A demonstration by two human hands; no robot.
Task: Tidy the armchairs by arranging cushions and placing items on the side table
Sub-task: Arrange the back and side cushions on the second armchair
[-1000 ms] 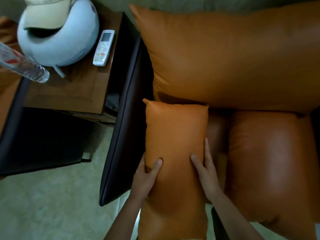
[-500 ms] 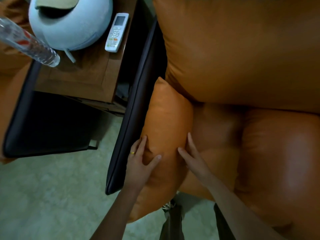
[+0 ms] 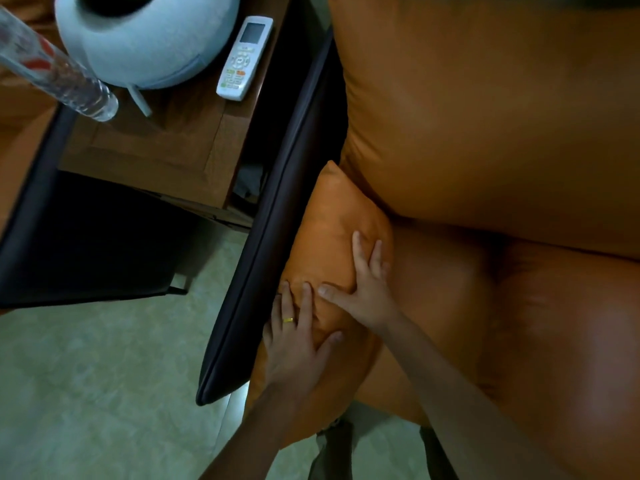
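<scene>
A small orange leather cushion (image 3: 332,220) stands on its long edge, wedged between the armchair's dark armrest (image 3: 273,216) and the orange seat cushion (image 3: 519,323). My left hand (image 3: 298,337) lies flat on the cushion's near part, fingers spread, a gold ring on one finger. My right hand (image 3: 367,289) presses on its top edge with straight fingers. The big orange back cushion (image 3: 485,116) leans behind. On the wooden side table (image 3: 173,140) lie a white remote (image 3: 244,58), a pale blue round pillow (image 3: 145,39) and a clear plastic bottle (image 3: 55,71).
A second armchair's dark armrest (image 3: 79,237) stands left of the side table. Pale green floor tiles (image 3: 104,375) fill the lower left. My legs (image 3: 332,452) show below the seat's front edge.
The small cushion was turned from lying flat on the seat onto its edge against the armrest. Both hands moved onto its top, and the view shifted closer.
</scene>
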